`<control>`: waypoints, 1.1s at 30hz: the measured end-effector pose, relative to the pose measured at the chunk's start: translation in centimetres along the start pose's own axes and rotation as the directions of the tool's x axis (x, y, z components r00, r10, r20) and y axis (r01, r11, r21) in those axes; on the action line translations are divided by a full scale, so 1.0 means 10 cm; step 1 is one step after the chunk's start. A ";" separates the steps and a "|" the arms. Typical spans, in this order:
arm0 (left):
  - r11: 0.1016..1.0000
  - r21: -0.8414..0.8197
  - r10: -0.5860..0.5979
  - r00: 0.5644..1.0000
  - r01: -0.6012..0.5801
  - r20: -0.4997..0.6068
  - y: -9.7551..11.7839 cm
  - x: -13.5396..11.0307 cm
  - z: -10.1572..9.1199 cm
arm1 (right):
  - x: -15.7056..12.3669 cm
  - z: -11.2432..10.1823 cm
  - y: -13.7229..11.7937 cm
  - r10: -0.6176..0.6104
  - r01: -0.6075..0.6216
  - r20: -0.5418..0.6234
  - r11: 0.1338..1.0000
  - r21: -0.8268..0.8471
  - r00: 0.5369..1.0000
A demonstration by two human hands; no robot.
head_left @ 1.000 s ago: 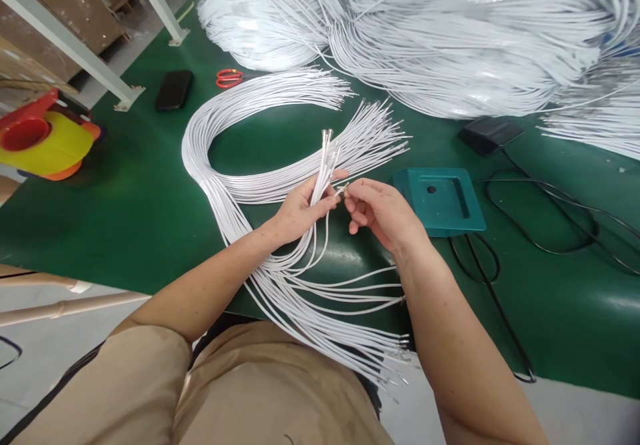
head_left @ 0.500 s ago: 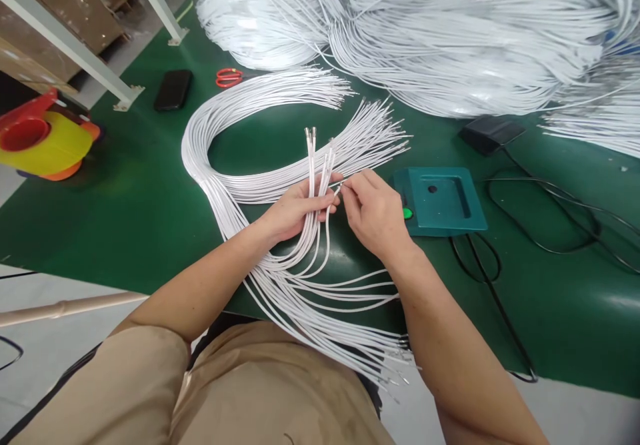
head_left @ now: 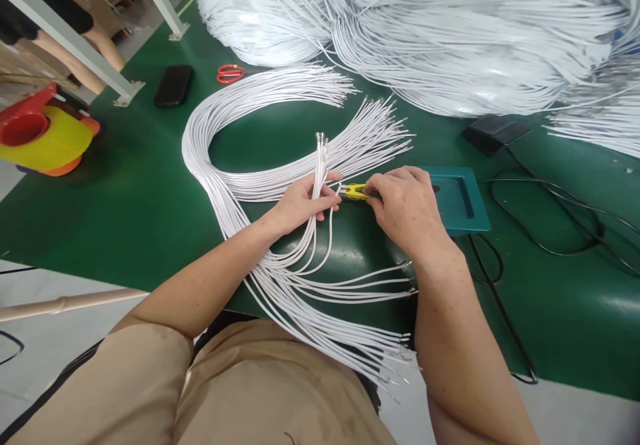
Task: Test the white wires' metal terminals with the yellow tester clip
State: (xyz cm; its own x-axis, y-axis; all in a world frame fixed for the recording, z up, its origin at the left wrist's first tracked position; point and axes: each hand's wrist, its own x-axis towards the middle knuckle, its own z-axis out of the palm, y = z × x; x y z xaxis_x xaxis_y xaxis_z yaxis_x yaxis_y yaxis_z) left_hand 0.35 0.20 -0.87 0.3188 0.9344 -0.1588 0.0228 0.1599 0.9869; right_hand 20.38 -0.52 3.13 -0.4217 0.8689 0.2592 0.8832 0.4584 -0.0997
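My left hand (head_left: 305, 204) is closed around a small group of white wires (head_left: 320, 165), whose metal-tipped ends point up past the thumb. One wire bends off to the right, its end near my left fingertips. My right hand (head_left: 405, 198) grips small yellow snips (head_left: 356, 192), their metal tips at that wire's end. Whether the tips touch it I cannot tell. Below my left wrist, more wires from the same bundle (head_left: 300, 312) fan out to the right along the table's front edge. The bundle curves back in a C-shape (head_left: 195, 145) beyond my left hand.
A teal device with a tray (head_left: 463, 198) sits behind my right hand, among black cables (head_left: 550, 192) and a black box (head_left: 493, 135). Big heaps of white wire (head_left: 450, 45) lie at the back. Red-handled scissors (head_left: 230, 74), a black phone-like object (head_left: 173, 86) and a tape dispenser (head_left: 50, 135) are leftward.
My right hand has moved right, and the yellow snips now show in it. The wires in my left hand are drawn closer together. A person's legs have appeared at upper left.
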 end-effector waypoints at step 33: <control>0.996 -0.081 -0.046 0.999 0.045 -0.005 0.04 -0.01 -0.07 | -0.03 -0.11 -0.20 -0.142 0.113 0.044 0.909 0.402 0.989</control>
State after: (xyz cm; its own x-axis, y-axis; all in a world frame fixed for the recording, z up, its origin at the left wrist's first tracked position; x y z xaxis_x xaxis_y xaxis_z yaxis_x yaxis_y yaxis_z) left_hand -0.36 0.37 -0.49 0.3125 0.9277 -0.2041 -0.0396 0.2274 0.9730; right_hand 18.97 -1.86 4.27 -0.5517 0.8022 0.2281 0.6725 0.5897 -0.4473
